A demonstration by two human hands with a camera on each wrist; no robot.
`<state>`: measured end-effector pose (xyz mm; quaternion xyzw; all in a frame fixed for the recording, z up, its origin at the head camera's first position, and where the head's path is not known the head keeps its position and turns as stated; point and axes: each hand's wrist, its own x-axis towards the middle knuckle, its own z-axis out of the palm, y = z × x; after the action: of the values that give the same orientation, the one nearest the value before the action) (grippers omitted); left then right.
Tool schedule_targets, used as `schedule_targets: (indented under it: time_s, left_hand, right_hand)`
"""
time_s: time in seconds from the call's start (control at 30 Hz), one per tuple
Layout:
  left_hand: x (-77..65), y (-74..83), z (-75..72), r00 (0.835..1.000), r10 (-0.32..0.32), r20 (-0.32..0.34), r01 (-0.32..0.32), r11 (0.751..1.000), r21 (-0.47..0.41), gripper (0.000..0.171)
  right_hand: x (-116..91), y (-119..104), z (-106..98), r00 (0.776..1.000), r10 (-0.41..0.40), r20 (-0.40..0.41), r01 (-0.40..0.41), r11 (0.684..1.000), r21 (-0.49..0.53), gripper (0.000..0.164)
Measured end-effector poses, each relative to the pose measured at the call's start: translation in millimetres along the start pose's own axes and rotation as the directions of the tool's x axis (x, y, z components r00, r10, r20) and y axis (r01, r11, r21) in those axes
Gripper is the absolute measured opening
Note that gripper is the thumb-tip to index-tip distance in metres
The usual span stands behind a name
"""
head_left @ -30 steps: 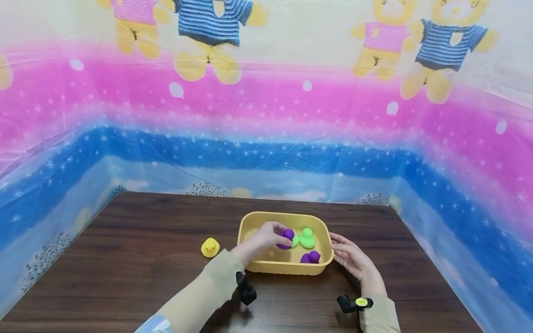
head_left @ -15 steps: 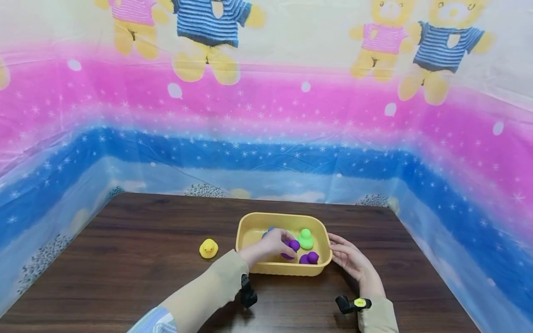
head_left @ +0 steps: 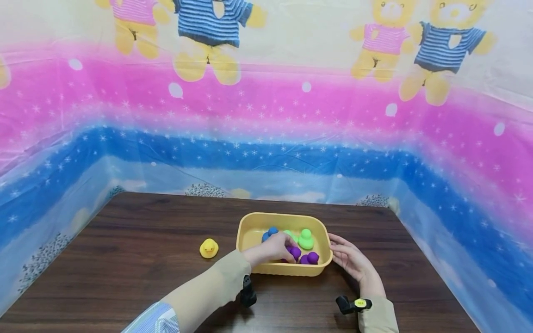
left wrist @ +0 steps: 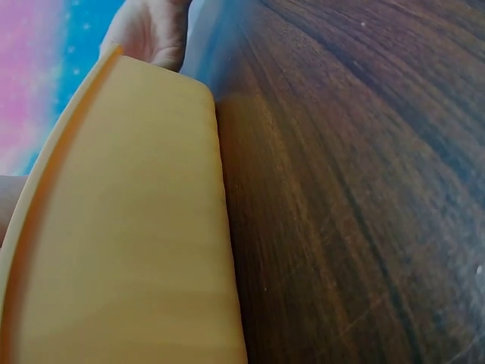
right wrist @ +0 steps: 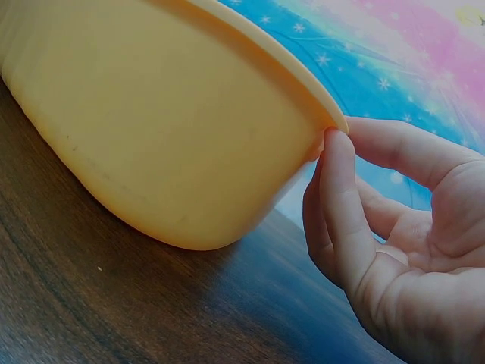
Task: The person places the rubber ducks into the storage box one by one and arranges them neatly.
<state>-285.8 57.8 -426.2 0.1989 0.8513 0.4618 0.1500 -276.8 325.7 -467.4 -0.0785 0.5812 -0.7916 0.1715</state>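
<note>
My left hand [head_left: 272, 247] reaches into a yellow plastic bin [head_left: 283, 269] and pinches a purple toy duck [head_left: 294, 252] low inside it, close to the near wall. Part of that duck is hidden by the fingers. Beside it lies another purple duck [head_left: 310, 258]. Farther back are two green ducks, one in plain view [head_left: 306, 239] and one partly covered. A blue duck [head_left: 271, 232] sits behind my left hand. My right hand [right wrist: 409, 243] holds the bin's right end, fingertips at the rim.
Left of the bin, a yellow toy duck [head_left: 208, 249] stands alone on the dark wooden table [head_left: 137, 245]. A printed bear curtain [head_left: 266, 162] surrounds the table's back and sides. Black camera straps [head_left: 248, 291] sit on both wrists.
My left hand has carried the purple duck toward the near side of the bin and lowered it beside the other purple one. The blue duck has come into view. My right hand stays at the rim.
</note>
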Motion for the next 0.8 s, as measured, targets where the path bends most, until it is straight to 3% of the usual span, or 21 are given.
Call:
schedule_targets:
  time_s: [0.33, 0.8]
  left_hand:
    - [-1.6, 1.6, -0.3, 1.0, 0.001, -0.013, 0.0, 0.995, 0.098, 0.026]
    - [-2.4, 2.0, -2.3, 0.999, 0.024, -0.035, -0.015, 0.97, 0.243, 0.032]
  right_hand:
    - [0.0, -0.4, 0.2, 1.0, -0.003, -0.002, 0.003, 1.0, -0.003, 0.037]
    - [0.6, 1.4, -2.8, 1.0, -0.001, 0.005, 0.001, 1.0, 0.012, 0.038]
